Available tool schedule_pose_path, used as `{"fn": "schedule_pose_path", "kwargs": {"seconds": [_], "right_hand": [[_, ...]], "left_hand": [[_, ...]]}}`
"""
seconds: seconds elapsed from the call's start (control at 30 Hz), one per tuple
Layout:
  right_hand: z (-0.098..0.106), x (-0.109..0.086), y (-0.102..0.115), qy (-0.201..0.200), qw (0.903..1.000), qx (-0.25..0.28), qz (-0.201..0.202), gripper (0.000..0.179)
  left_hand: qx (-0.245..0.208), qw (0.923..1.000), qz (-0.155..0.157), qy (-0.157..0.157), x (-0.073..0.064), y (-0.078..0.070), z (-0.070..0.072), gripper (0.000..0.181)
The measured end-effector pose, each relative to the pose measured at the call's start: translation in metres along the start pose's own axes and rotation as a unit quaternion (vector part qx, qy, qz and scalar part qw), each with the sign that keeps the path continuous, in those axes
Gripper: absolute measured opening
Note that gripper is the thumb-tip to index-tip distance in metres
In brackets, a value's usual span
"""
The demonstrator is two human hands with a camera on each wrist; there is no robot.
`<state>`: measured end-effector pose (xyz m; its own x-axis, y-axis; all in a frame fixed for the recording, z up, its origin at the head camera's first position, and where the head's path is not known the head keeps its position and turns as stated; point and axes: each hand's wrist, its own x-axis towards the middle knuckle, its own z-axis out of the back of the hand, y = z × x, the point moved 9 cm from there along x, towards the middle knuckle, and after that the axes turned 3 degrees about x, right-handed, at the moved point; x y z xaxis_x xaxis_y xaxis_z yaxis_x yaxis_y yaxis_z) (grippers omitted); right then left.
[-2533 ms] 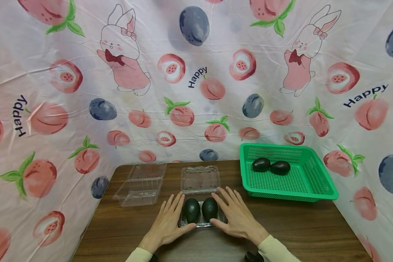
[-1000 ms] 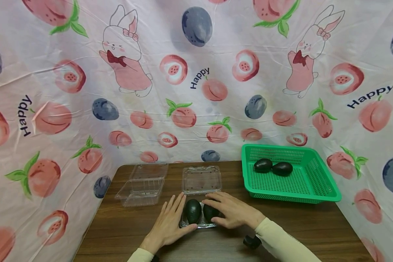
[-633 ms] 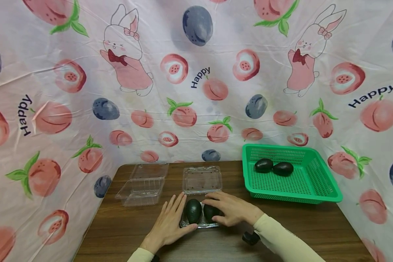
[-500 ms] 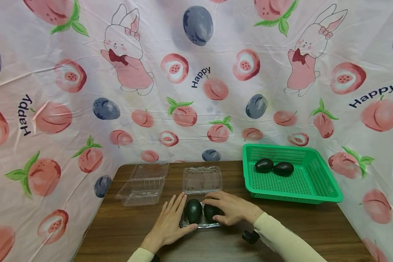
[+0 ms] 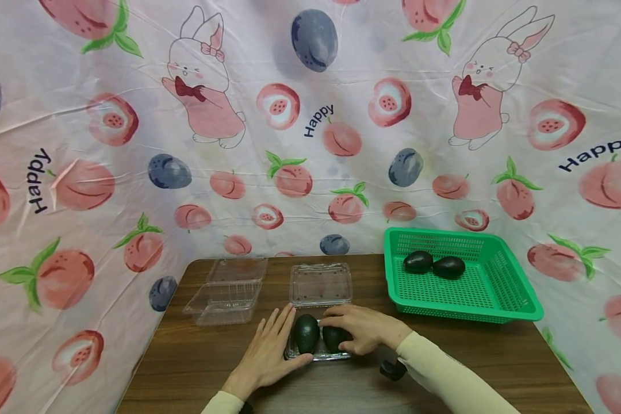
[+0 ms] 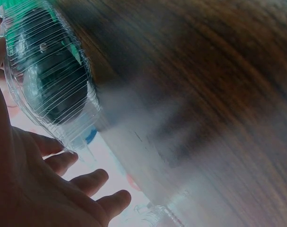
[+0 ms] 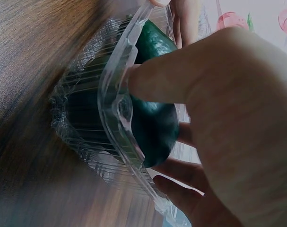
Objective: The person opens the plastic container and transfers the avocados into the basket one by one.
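In the head view two dark green avocados sit side by side in a clear plastic clamshell box [image 5: 318,357], its lid [image 5: 321,284] folded back behind. My left hand [image 5: 263,355] lies along the box's left side, fingers straight, thumb by the front rim near the left avocado [image 5: 306,334]. With thumb and fingers set around it, my right hand [image 5: 364,329] grips the right avocado [image 5: 333,338], covering part of it. The right wrist view shows that avocado [image 7: 155,135] within the box walls, thumb across it. Through the ribbed box wall in the left wrist view, dark avocado [image 6: 53,90] shows.
A green mesh basket [image 5: 476,314] at the back right holds two more dark avocados [image 5: 434,264]. Another clear clamshell box [image 5: 226,302] stands open at the back left of the wooden table [image 5: 186,356]. A fruit-printed cloth [image 5: 238,190] hangs behind.
My right hand has moved from the box's right side inward over the right avocado and taken hold of it. My left hand keeps its place, and the head view has shifted slightly.
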<state>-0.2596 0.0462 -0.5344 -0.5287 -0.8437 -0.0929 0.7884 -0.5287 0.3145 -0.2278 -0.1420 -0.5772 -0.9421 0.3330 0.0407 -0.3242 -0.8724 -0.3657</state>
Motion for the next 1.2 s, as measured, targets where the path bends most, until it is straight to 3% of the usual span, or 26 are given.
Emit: {"fn": "schedule_pose_path", "kwargs": {"seconds": [0.57, 1.2], "right_hand": [[-0.005, 0.012, -0.004, 0.038, 0.9991, -0.017, -0.012, 0.064], [-0.005, 0.020, -0.005, 0.034, 0.9994, 0.001, -0.002, 0.062]], "left_hand": [[-0.008, 1.0000, 0.001, 0.003, 0.000, 0.000, 0.001, 0.116], [-0.012, 0.9999, -0.003, 0.000, 0.001, -0.001, 0.002, 0.114]]}}
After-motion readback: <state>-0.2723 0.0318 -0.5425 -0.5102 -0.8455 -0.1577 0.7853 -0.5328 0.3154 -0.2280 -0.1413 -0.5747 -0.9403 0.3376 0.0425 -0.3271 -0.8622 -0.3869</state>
